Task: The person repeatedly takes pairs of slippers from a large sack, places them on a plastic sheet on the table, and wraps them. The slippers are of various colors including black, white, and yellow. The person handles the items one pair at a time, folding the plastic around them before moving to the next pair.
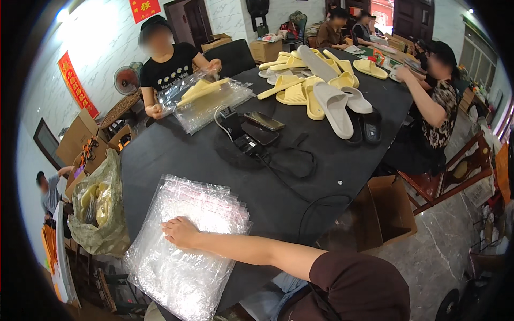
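My right hand (179, 232) lies flat, open, on the clear plastic bag stack (182, 251) at the bench (176, 155) edge. Slippery bags; pulling one could fan several off. Left hand unseen.

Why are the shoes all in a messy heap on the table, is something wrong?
Nothing looks broken or spilled. The yellow and grey slippers lie jumbled on the black table, some upside down. The stack of clear bags is fanned unevenly, hanging over the table's near edge under one hand.

Yellow slippers (293, 92) and grey slippers (334, 107) are piled on the black table (176, 155); two phones (262, 127), perhaps charging, lie beside a cardboard box (386, 214).
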